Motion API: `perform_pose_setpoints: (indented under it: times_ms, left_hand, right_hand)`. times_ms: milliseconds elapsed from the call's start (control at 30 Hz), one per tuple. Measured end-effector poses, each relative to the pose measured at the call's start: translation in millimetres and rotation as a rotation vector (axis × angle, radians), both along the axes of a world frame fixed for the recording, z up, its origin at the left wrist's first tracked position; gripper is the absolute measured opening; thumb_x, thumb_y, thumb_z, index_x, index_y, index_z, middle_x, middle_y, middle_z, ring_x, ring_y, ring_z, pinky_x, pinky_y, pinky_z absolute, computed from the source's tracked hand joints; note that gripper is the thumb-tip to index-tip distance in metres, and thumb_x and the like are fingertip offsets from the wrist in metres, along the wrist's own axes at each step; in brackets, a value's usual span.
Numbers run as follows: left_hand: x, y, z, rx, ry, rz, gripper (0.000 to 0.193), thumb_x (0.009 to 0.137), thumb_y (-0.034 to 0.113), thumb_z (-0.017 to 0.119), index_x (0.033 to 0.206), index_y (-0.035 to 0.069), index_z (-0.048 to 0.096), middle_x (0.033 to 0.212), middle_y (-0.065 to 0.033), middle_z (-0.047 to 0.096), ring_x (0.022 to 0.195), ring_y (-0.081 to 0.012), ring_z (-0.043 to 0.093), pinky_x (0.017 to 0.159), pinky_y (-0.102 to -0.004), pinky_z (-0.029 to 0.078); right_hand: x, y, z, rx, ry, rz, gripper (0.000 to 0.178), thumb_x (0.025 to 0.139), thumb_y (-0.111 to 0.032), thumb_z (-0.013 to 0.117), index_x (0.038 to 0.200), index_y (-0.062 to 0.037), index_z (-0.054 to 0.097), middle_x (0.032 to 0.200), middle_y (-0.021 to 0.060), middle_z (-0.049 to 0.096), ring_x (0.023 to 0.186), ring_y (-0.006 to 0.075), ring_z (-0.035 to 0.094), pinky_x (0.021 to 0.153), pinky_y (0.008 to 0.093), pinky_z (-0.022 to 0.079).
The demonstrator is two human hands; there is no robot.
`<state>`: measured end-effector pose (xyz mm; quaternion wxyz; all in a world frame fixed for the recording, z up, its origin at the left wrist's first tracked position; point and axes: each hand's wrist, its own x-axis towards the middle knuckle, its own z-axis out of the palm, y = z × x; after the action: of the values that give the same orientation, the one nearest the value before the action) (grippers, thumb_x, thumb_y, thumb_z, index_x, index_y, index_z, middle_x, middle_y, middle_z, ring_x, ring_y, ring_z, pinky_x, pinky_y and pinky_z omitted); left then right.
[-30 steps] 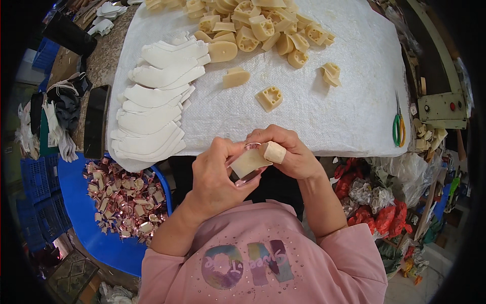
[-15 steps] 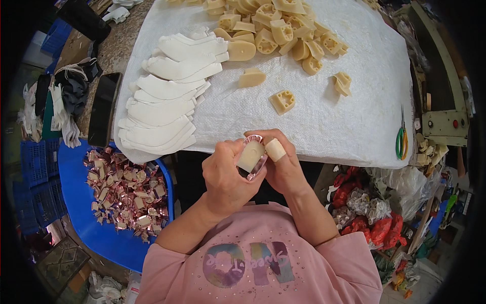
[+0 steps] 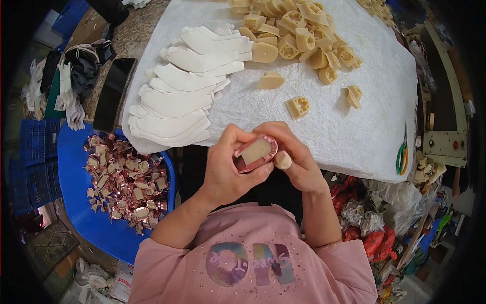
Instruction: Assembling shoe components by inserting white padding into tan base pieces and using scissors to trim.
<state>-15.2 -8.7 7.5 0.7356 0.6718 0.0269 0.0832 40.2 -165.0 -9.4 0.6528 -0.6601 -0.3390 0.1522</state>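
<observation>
The desk (image 3: 354,137) carries a white padded cover. White cut pieces (image 3: 177,96) are stacked along its left edge; tan heel blocks (image 3: 298,35) are heaped at the far edge, within reach. Off the near edge, the left hand (image 3: 228,172) cradles a heel block with pink-metallic wrap (image 3: 255,153), fingers closed on it; the right hand (image 3: 296,157) pinches its rim, presumably pressing the wrap down.

Left hand (image 3: 228,169) and right hand (image 3: 293,159) pinch a pink-rimmed heel (image 3: 255,153) — above the white-covered table (image 3: 354,137), near beige blocks (image 3: 298,35).
</observation>
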Motion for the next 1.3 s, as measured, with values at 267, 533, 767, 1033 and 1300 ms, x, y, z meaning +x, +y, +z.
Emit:
perform_pose_setpoints:
  times_ms: [267,533,767,1033,1300]
  left_hand:
    - [-5,24,6,0.291,-0.084,-0.072,0.021,0.076,0.008,0.071,0.087,0.002,0.054,0.071,-0.0052,0.056,0.064,-0.0084,0.053,0.059,-0.0230,0.044]
    - [-39,72,-4,0.449,-0.045,0.261,0.018,0.076,0.004,0.070,0.089,0.003,0.057,0.072,-0.0042,0.057,0.062,-0.0115,0.055,0.058,-0.0248,0.045]
    - [-124,174,-44,1.017,0.260,0.890,0.027,0.083,0.005,0.057,0.110,-0.001,0.056,0.099,-0.0101,0.058,0.086,-0.0194,0.055,0.078,-0.0300,0.044]
    - [-116,184,-28,1.042,0.267,0.826,0.038,0.086,0.007,0.054,0.123,0.000,0.049,0.095,-0.0094,0.061,0.086,-0.0185,0.058,0.074,-0.0323,0.046]
    - [-31,127,-20,0.097,0.118,0.535,0.048,0.085,-0.008,0.048,0.130,0.003,0.036,0.100,-0.0142,0.061,0.084,-0.0144,0.059,0.077,-0.0270,0.048]
  right_hand:
    - [-7,14,11,-0.144,-0.106,-0.128,0.022,0.085,-0.022,0.059,0.096,-0.0037,0.053,0.094,0.0098,0.050,0.086,0.0255,0.047,0.077,0.0333,0.039]
    - [13,55,24,-0.292,-0.347,-0.076,0.020,0.076,-0.005,0.059,0.095,-0.0026,0.056,0.093,0.0131,0.052,0.088,0.0313,0.048,0.077,0.0392,0.041]
    - [24,89,20,-0.370,-0.507,-0.134,0.026,0.071,0.000,0.063,0.097,-0.0039,0.060,0.095,0.0111,0.053,0.094,0.0303,0.046,0.081,0.0400,0.039]
    - [17,130,22,-0.374,-0.657,-0.119,0.023,0.072,-0.005,0.064,0.095,-0.0065,0.064,0.093,0.0075,0.052,0.092,0.0265,0.045,0.083,0.0392,0.034]
    - [16,184,17,-0.402,-0.849,-0.118,0.019,0.067,-0.010,0.065,0.086,-0.0095,0.066,0.089,0.0047,0.051,0.090,0.0240,0.045,0.080,0.0402,0.029]
